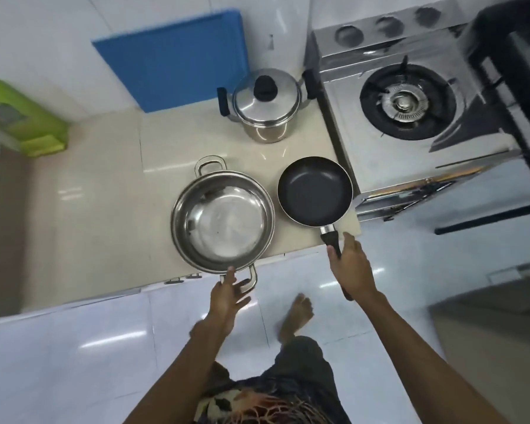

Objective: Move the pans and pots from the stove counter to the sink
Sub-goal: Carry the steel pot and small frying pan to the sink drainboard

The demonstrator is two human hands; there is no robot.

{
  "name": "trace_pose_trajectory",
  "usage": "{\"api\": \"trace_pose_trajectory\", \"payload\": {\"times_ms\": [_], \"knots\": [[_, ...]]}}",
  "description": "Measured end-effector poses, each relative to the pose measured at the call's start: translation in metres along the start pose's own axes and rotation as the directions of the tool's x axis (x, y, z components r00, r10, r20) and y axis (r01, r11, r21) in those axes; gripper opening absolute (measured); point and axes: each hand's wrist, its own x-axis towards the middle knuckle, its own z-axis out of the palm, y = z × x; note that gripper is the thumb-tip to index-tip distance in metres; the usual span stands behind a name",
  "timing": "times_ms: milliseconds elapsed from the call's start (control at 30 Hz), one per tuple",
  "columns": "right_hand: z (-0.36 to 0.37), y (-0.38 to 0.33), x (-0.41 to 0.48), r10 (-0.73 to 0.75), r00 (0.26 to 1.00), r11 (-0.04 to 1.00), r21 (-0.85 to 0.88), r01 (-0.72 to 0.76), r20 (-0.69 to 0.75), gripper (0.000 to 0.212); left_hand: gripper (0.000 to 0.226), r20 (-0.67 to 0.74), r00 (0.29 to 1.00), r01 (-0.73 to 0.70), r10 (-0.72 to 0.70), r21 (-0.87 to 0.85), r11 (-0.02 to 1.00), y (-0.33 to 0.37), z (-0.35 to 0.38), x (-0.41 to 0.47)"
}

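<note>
An empty wide steel pot (222, 221) with two loop handles sits at the counter's front edge. To its right lies a small black frying pan (314, 191), its black handle sticking out over the edge. A lidded steel pot (265, 105) with black handles stands further back by the wall. My left hand (228, 296) is at the wide pot's near handle, fingers spread and touching it. My right hand (352, 264) lies over the pan's handle with the fingers loose around it. No sink is in view.
A steel gas stove (407, 105) stands right of the beige counter (104, 185). A blue board (172, 59) leans on the tiled wall. A green plastic rack (22, 117) sits at the far left. White floor tiles and my bare foot (297, 316) are below.
</note>
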Motion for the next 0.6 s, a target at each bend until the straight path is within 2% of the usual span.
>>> {"api": "trace_pose_trajectory", "payload": {"times_ms": [100,200,333,467,600], "knots": [[0.006,0.007,0.017,0.101,0.988,0.980,0.161,-0.118,0.113,0.044,0.022,-0.024,0.999,0.027,-0.032,-0.163,0.986,0.004,0.011,0.003],[0.015,0.005,0.026,0.098,0.983,0.969,0.208,-0.130,0.154,0.037,0.012,-0.042,0.998,0.036,-0.050,-0.290,0.956,0.008,0.018,0.004],[0.021,0.002,0.033,0.107,0.974,0.939,0.302,-0.165,0.198,0.029,0.016,-0.030,0.998,0.040,-0.056,-0.392,0.919,0.012,0.022,0.000],[0.026,-0.004,0.027,0.094,0.992,0.937,0.330,-0.117,0.085,0.025,0.028,-0.016,1.000,0.015,-0.024,-0.402,0.915,0.021,0.011,-0.003],[0.027,-0.028,0.008,0.074,0.997,0.932,0.357,-0.068,-0.003,0.024,0.026,-0.058,0.998,-0.043,0.023,-0.360,0.932,0.036,-0.016,-0.008]]}}
